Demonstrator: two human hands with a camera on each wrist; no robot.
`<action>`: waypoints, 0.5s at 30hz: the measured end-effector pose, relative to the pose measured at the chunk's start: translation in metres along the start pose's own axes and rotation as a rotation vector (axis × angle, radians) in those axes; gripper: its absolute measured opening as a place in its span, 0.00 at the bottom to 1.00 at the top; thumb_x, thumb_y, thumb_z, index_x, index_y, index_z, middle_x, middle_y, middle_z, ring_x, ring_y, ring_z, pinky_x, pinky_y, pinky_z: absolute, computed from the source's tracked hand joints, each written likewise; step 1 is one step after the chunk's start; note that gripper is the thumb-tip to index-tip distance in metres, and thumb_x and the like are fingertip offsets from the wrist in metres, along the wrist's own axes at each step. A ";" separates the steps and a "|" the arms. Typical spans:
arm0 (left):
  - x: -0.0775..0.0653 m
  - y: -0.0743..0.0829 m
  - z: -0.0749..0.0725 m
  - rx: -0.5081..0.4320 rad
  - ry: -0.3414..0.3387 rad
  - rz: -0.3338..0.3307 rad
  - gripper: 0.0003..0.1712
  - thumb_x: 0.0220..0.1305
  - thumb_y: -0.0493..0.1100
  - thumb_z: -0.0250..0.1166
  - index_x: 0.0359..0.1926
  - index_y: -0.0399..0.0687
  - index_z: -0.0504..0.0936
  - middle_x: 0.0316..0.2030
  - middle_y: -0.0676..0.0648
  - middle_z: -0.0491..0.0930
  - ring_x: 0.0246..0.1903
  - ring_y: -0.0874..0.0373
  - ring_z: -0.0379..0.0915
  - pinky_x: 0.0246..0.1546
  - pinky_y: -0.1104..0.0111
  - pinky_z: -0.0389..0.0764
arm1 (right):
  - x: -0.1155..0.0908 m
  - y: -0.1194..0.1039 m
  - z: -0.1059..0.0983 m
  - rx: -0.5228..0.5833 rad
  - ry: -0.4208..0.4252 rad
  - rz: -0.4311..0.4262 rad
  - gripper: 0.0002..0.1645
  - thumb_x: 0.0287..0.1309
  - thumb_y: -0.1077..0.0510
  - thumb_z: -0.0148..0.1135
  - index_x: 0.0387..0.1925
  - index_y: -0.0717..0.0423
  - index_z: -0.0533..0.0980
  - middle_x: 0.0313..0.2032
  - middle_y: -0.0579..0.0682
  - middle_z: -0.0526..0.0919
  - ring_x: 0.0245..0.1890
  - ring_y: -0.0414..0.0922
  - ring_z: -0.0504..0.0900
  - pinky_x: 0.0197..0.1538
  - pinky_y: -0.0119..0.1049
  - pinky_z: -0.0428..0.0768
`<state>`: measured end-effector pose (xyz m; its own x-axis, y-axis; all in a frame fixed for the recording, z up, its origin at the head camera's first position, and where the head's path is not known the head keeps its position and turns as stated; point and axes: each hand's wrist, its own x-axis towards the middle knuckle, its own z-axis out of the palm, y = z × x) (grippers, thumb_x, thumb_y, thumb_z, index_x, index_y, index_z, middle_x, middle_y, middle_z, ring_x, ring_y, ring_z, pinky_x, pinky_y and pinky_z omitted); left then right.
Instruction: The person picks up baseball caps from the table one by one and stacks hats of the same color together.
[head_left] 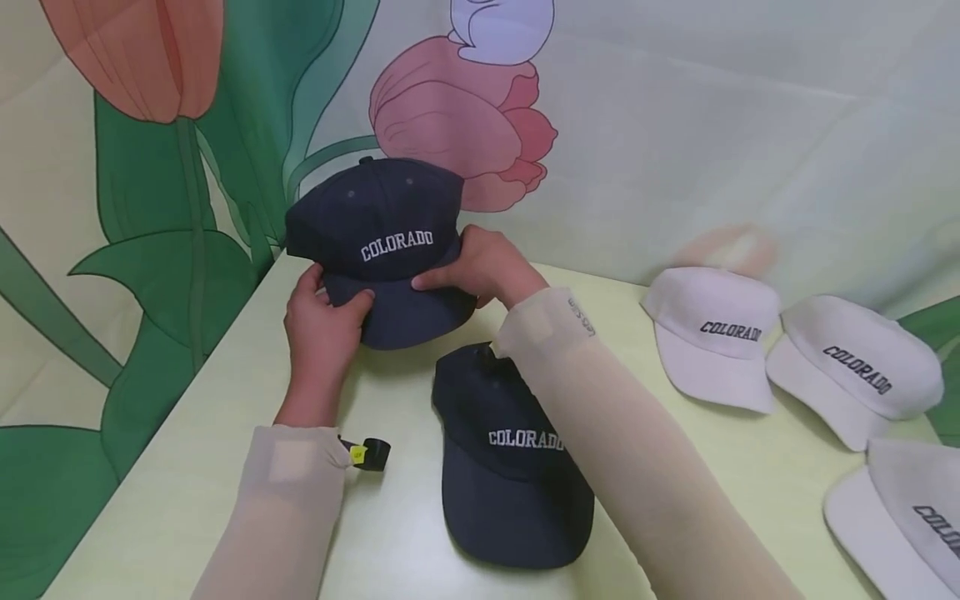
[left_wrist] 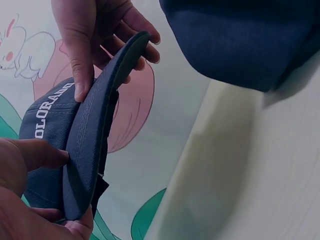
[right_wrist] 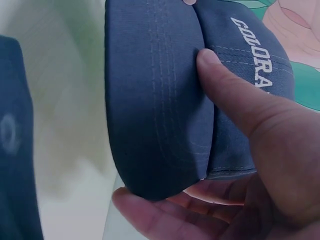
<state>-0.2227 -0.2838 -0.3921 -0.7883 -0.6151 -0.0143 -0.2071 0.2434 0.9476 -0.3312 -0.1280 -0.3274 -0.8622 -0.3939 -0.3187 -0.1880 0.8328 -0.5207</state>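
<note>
A navy baseball cap (head_left: pixel 375 208) with white COLORADO lettering is held up at the back left of the table, its brim toward me. At the left end of the brim, my left hand (head_left: pixel 322 333) pinches with the thumb on top and fingers beneath. My right hand (head_left: pixel 483 267) grips the brim's right side, thumb pressed where brim meets crown, as the right wrist view shows with the thumb (right_wrist: pixel 225 85). Below it a second navy cap (head_left: pixel 510 500) lies on the table, brim toward me, partly hidden by my right forearm.
On the right of the pale table (head_left: pixel 405 533) lie white COLORADO caps: one cap (head_left: pixel 712 333) at the back, another cap (head_left: pixel 862 367) beside it, and a third cap (head_left: pixel 900 508) cut off by the frame edge. A flower-printed cloth (head_left: pixel 675 125) hangs behind.
</note>
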 end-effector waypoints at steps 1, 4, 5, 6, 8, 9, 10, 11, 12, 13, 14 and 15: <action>-0.001 0.001 0.000 0.003 -0.003 0.001 0.41 0.53 0.47 0.63 0.66 0.45 0.58 0.60 0.44 0.67 0.55 0.52 0.69 0.52 0.61 0.73 | -0.002 0.001 -0.001 -0.003 0.002 -0.006 0.43 0.31 0.33 0.71 0.45 0.53 0.66 0.37 0.48 0.76 0.33 0.45 0.79 0.23 0.37 0.79; -0.005 0.005 -0.001 0.004 -0.012 0.004 0.40 0.53 0.48 0.62 0.66 0.45 0.58 0.60 0.44 0.67 0.55 0.53 0.70 0.51 0.61 0.74 | -0.006 0.003 -0.003 -0.013 0.013 -0.029 0.42 0.32 0.32 0.70 0.44 0.53 0.67 0.35 0.49 0.76 0.31 0.46 0.80 0.23 0.36 0.79; -0.006 0.007 -0.001 0.006 -0.013 0.006 0.40 0.53 0.48 0.62 0.66 0.46 0.58 0.60 0.44 0.67 0.55 0.53 0.70 0.51 0.61 0.74 | -0.008 0.003 -0.004 -0.016 0.017 -0.032 0.42 0.32 0.32 0.70 0.44 0.53 0.67 0.35 0.49 0.76 0.30 0.46 0.80 0.23 0.36 0.79; -0.008 0.008 -0.001 0.007 -0.016 0.006 0.40 0.54 0.48 0.62 0.66 0.46 0.58 0.61 0.45 0.66 0.55 0.53 0.69 0.51 0.61 0.74 | -0.010 0.004 -0.005 -0.013 0.019 -0.036 0.42 0.32 0.32 0.70 0.44 0.53 0.67 0.35 0.49 0.76 0.29 0.46 0.80 0.23 0.36 0.79; -0.010 0.012 -0.001 0.010 -0.018 0.008 0.40 0.54 0.48 0.62 0.66 0.46 0.58 0.61 0.45 0.67 0.55 0.53 0.69 0.51 0.60 0.74 | -0.013 0.006 -0.007 -0.012 0.028 -0.046 0.42 0.32 0.32 0.70 0.44 0.53 0.67 0.35 0.49 0.77 0.28 0.46 0.80 0.23 0.36 0.79; -0.012 0.014 -0.001 0.010 -0.019 0.010 0.40 0.54 0.48 0.62 0.66 0.47 0.59 0.60 0.46 0.67 0.55 0.53 0.69 0.51 0.60 0.74 | -0.015 0.006 -0.008 -0.014 0.032 -0.049 0.41 0.33 0.32 0.70 0.43 0.53 0.67 0.34 0.49 0.77 0.28 0.46 0.80 0.23 0.36 0.79; -0.013 0.016 0.000 0.010 -0.022 0.013 0.39 0.54 0.48 0.62 0.66 0.47 0.59 0.60 0.46 0.67 0.54 0.53 0.70 0.51 0.60 0.74 | -0.017 0.007 -0.009 -0.012 0.037 -0.053 0.41 0.33 0.33 0.70 0.43 0.54 0.67 0.34 0.49 0.77 0.28 0.46 0.80 0.23 0.36 0.79; -0.015 0.017 0.000 0.009 -0.025 0.014 0.39 0.54 0.48 0.62 0.66 0.47 0.59 0.60 0.45 0.68 0.54 0.53 0.70 0.50 0.60 0.74 | -0.019 0.008 -0.010 -0.014 0.041 -0.056 0.41 0.33 0.33 0.70 0.43 0.54 0.67 0.33 0.49 0.77 0.27 0.46 0.80 0.23 0.36 0.79; -0.016 0.019 0.000 0.006 -0.030 0.017 0.39 0.54 0.47 0.62 0.66 0.47 0.59 0.59 0.45 0.69 0.54 0.53 0.70 0.50 0.60 0.75 | -0.020 0.010 -0.011 -0.014 0.046 -0.061 0.41 0.33 0.33 0.70 0.43 0.54 0.68 0.33 0.49 0.77 0.27 0.46 0.80 0.23 0.36 0.79; -0.017 0.021 0.001 0.007 -0.034 0.018 0.39 0.54 0.48 0.62 0.66 0.47 0.59 0.59 0.45 0.69 0.53 0.53 0.71 0.50 0.60 0.75 | -0.022 0.011 -0.012 -0.016 0.052 -0.065 0.41 0.33 0.33 0.70 0.42 0.54 0.68 0.32 0.49 0.77 0.26 0.46 0.80 0.24 0.36 0.79; -0.018 0.023 0.001 0.007 -0.038 0.019 0.39 0.54 0.48 0.62 0.66 0.47 0.59 0.58 0.45 0.69 0.53 0.53 0.71 0.50 0.60 0.75 | -0.024 0.012 -0.014 -0.019 0.056 -0.068 0.40 0.33 0.33 0.70 0.42 0.54 0.68 0.32 0.49 0.77 0.26 0.46 0.80 0.24 0.36 0.79; -0.019 0.024 0.002 0.007 -0.042 0.020 0.39 0.54 0.48 0.62 0.66 0.47 0.59 0.58 0.44 0.70 0.53 0.53 0.71 0.49 0.60 0.75 | -0.025 0.013 -0.015 -0.019 0.061 -0.071 0.40 0.33 0.32 0.69 0.42 0.54 0.68 0.32 0.49 0.77 0.26 0.46 0.80 0.24 0.36 0.79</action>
<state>-0.2140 -0.2653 -0.3694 -0.8158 -0.5783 -0.0089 -0.1951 0.2608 0.9455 -0.3190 -0.1012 -0.3148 -0.8733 -0.4282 -0.2324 -0.2582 0.8113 -0.5245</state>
